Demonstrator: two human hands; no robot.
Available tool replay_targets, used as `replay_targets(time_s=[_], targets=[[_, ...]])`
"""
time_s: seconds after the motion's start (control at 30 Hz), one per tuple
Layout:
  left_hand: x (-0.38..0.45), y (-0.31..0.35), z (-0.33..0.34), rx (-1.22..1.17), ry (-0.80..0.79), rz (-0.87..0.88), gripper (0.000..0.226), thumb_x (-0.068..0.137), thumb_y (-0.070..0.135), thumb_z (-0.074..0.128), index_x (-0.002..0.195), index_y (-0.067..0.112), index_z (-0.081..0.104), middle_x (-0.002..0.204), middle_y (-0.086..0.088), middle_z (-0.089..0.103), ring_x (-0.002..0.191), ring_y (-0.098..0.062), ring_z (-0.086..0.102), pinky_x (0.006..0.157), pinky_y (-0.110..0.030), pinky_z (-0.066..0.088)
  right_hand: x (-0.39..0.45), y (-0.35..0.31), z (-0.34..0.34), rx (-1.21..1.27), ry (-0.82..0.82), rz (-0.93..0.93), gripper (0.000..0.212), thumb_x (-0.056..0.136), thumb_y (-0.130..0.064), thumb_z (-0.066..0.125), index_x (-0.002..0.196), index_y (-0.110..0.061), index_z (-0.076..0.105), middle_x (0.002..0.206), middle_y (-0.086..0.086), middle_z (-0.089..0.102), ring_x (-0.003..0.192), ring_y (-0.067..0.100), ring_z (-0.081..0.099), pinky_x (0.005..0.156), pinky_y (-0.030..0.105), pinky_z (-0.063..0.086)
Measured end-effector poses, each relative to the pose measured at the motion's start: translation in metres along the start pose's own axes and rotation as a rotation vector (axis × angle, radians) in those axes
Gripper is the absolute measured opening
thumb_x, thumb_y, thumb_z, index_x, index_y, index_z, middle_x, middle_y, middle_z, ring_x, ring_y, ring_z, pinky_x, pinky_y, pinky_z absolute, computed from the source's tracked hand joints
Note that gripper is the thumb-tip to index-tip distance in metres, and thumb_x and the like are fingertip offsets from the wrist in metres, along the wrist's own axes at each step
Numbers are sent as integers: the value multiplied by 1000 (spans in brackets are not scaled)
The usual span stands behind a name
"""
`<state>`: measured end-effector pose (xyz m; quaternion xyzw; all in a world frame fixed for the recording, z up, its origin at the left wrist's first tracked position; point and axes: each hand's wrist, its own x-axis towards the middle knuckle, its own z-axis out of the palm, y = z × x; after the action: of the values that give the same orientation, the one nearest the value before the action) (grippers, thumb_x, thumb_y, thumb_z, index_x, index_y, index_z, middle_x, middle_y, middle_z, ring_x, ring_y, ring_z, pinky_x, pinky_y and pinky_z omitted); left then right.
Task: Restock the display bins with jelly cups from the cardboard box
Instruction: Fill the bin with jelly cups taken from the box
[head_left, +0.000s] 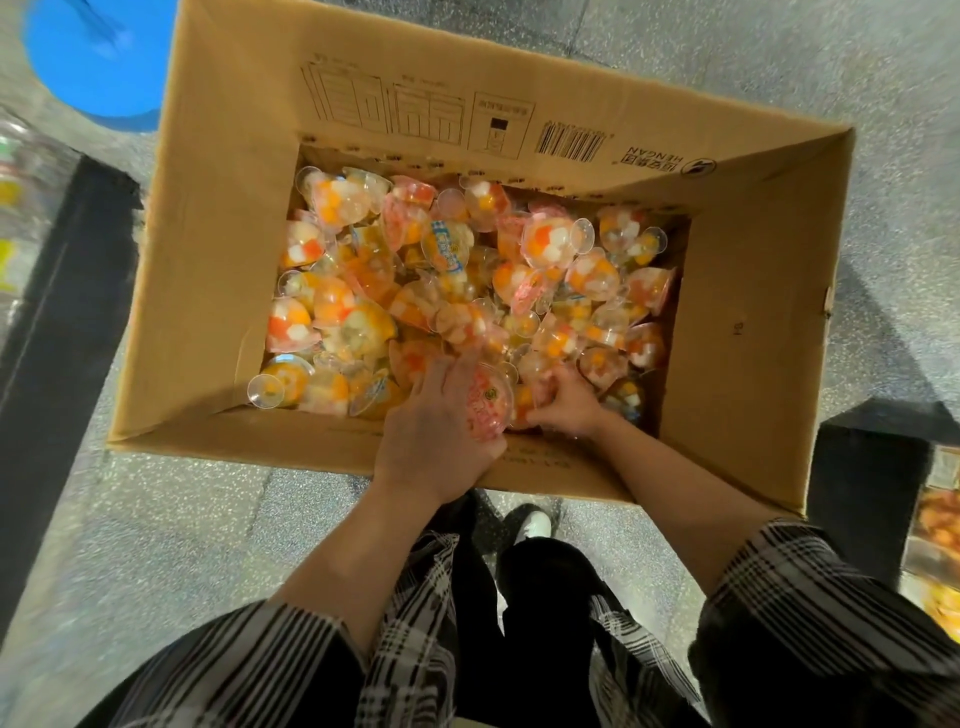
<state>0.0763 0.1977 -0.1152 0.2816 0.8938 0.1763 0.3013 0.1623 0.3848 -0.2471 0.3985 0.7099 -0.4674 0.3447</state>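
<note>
The jelly cups (467, 280) lie in a loose heap across the bottom of the open cardboard box (234, 208) — clear cups packed with orange, white and red fruit bits, some tipped on their sides, a few showing printed lids. Both hands are down in the box at its near edge. The left hand (436, 431) curls around one pink-lidded cup (488, 402), thumb beneath it. The right hand (566, 402), just beside, has its fingers bent into the heap and closed on cups there. Rolled plaid sleeves (810, 597) end at the forearms. The box sits on a speckled grey floor (156, 519), its flaps standing open, a barcode printed on the far flap. A blue round stool (98, 57) stands beyond the box's far left corner — dark shelf bases flank it on either side.
</note>
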Motion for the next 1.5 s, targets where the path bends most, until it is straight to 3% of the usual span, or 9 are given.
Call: replay_targets(time_s=[0.1, 0.27, 0.43, 0.6, 0.83, 0.93, 1.03, 1.3, 1.5], targets=[[-2, -1, -1, 1, -26, -11, 96, 75, 47, 71, 150, 29, 15, 140, -1, 36, 117, -23, 50, 84, -36, 51, -12, -13, -6, 58, 145, -20, 70, 73, -20, 78, 126, -17, 32, 108, 2, 54, 97, 23, 58, 65, 25, 46], [0, 5, -8, -50, -89, -58, 96, 74, 44, 76, 150, 33, 18, 139, -2, 38, 120, -23, 48, 94, -37, 46, -65, -28, -24, 147, 285, -215, 61, 64, -16, 79, 110, -32, 42, 109, -4, 58, 101, 17, 59, 81, 33, 52], [-9, 10, -9, -246, -44, -54, 100, 68, 28, 84, 148, 36, 25, 141, -7, 38, 127, -27, 42, 103, -45, 43, -134, -19, -24, 326, 438, -286, 76, 57, -15, 74, 125, -39, 47, 115, -3, 48, 115, 21, 48, 97, 38, 46], [-26, 79, 1, -403, 81, -47, 103, 69, 20, 84, 149, 31, 20, 151, -14, 19, 125, -14, 41, 92, 1, 18, -196, -1, -31, 668, 653, -357, 93, 54, -23, 81, 136, -37, 39, 132, 5, 49, 123, 17, 50, 102, 37, 45], [-68, 195, 33, -595, 203, 248, 105, 57, 15, 89, 145, 20, 33, 137, 2, 44, 122, -7, 39, 98, -16, 35, -296, 75, -67, 774, 941, -339, 85, 57, -1, 81, 128, -26, 41, 120, 0, 55, 110, 18, 57, 96, 34, 49], [-99, 241, 55, -688, 105, 390, 100, 55, 39, 86, 142, 35, 35, 129, 9, 47, 120, -11, 50, 98, -29, 45, -350, 121, -65, 759, 1086, -341, 77, 61, 5, 77, 122, -32, 47, 115, -5, 57, 108, 12, 57, 86, 11, 45], [-139, 289, 83, -727, 9, 534, 94, 54, 39, 78, 136, 52, 33, 129, 2, 54, 119, -17, 55, 95, -47, 50, -401, 168, -55, 761, 1238, -354, 75, 59, -8, 70, 123, -40, 47, 116, -7, 52, 108, -2, 52, 89, 11, 41], [-285, 392, 180, -635, -250, 929, 95, 54, 39, 76, 138, 38, 32, 124, 4, 59, 107, -11, 62, 85, -34, 55, -536, 323, -3, 1038, 1480, -360, 91, 70, 15, 72, 144, -21, 33, 126, -20, 49, 115, -12, 51, 92, 14, 47], [-378, 441, 263, -645, -514, 1117, 93, 49, 29, 91, 129, 21, 43, 127, 2, 50, 117, -9, 53, 92, -24, 50, -603, 415, 57, 962, 1714, -57, 105, 53, -19, 93, 135, -39, 31, 150, -5, 28, 133, 0, 29, 107, 15, 30]])
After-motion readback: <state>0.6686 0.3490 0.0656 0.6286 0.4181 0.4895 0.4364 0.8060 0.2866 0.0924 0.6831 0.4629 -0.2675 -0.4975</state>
